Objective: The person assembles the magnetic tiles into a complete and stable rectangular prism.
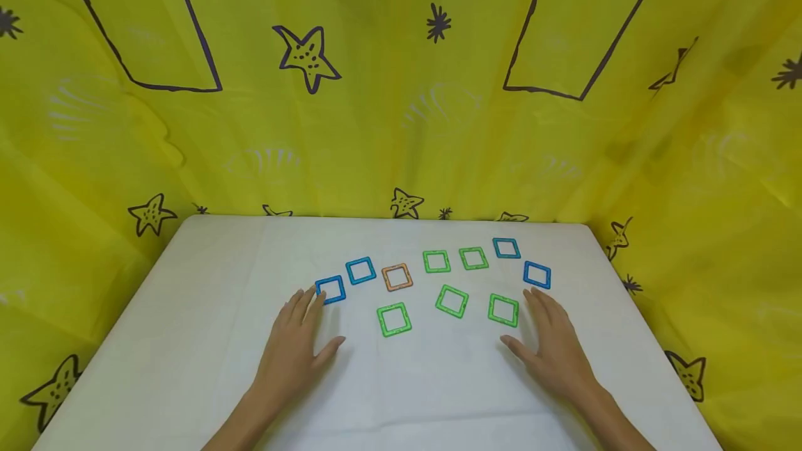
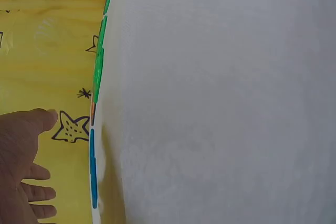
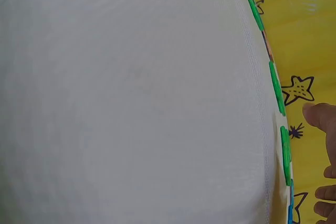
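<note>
Several square frame-shaped tiles lie flat on a white-covered table (image 1: 207, 339). In the head view, my left hand (image 1: 294, 350) hovers with fingers spread, its fingertips overlapping a blue tile (image 1: 344, 289). Another blue tile (image 1: 360, 271) and an orange tile (image 1: 397, 277) sit just beyond it. Fingers extended and holding nothing, my right hand (image 1: 557, 346) is near a green tile (image 1: 504, 310) and a blue tile (image 1: 537, 275). Two more green tiles, one at left (image 1: 394, 319) and one at centre (image 1: 452, 301), lie between the hands.
Farther back are a pair of green tiles (image 1: 436, 262) and a blue tile (image 1: 506, 248). A yellow curtain (image 1: 370, 124) with drawn starfish and shells surrounds the table's back and sides. The table's back edge runs along the curtain.
</note>
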{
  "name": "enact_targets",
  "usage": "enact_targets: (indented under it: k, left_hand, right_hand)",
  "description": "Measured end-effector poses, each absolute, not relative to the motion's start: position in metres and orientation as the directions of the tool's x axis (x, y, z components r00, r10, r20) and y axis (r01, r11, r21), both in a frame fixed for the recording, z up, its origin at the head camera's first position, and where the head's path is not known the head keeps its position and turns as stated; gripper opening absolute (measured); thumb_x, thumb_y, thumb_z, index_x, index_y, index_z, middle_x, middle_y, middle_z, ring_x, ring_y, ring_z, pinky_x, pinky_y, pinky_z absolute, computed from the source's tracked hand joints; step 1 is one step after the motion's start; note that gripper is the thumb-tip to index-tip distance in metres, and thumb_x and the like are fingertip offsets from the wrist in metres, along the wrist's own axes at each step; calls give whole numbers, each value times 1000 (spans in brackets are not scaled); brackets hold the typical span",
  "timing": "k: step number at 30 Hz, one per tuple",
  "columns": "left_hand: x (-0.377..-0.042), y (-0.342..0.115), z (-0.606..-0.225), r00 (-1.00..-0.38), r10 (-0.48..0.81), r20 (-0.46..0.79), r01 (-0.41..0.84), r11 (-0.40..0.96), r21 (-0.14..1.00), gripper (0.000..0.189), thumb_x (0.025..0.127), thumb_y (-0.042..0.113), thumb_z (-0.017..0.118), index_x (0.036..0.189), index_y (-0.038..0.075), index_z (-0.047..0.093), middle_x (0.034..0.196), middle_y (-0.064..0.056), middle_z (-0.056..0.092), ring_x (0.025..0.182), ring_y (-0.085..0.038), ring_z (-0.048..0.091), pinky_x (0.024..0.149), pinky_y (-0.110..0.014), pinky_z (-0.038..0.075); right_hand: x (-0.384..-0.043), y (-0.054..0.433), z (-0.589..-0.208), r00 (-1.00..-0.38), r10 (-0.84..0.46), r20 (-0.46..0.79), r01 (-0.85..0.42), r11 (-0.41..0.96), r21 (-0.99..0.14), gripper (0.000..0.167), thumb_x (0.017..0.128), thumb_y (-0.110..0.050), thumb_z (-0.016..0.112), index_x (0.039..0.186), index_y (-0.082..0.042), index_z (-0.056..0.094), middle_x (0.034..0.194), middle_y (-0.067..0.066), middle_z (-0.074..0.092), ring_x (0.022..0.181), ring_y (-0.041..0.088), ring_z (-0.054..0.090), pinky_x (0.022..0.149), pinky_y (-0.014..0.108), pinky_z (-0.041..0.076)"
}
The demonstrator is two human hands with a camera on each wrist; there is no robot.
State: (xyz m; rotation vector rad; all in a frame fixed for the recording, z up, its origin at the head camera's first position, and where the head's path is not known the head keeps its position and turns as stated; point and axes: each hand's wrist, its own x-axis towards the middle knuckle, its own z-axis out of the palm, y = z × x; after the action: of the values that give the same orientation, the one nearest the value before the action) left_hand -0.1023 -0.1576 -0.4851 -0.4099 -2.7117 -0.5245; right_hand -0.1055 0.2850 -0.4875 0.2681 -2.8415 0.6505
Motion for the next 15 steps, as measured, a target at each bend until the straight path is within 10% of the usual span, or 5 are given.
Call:
enact_targets:
  k: [15]
  left_hand:
    - [-108, -139, -494, -911, 211, 354, 373, 784, 495, 74, 84, 31, 90, 142, -3, 61, 138, -19, 61, 130, -38, 53, 109, -51, 45]
  right_hand:
    - [-113, 266, -491, -967, -157, 203, -231, 875, -425, 79, 90, -39, 84, 152, -4, 50, 151, 19, 47, 141, 42, 36, 111, 65, 35]
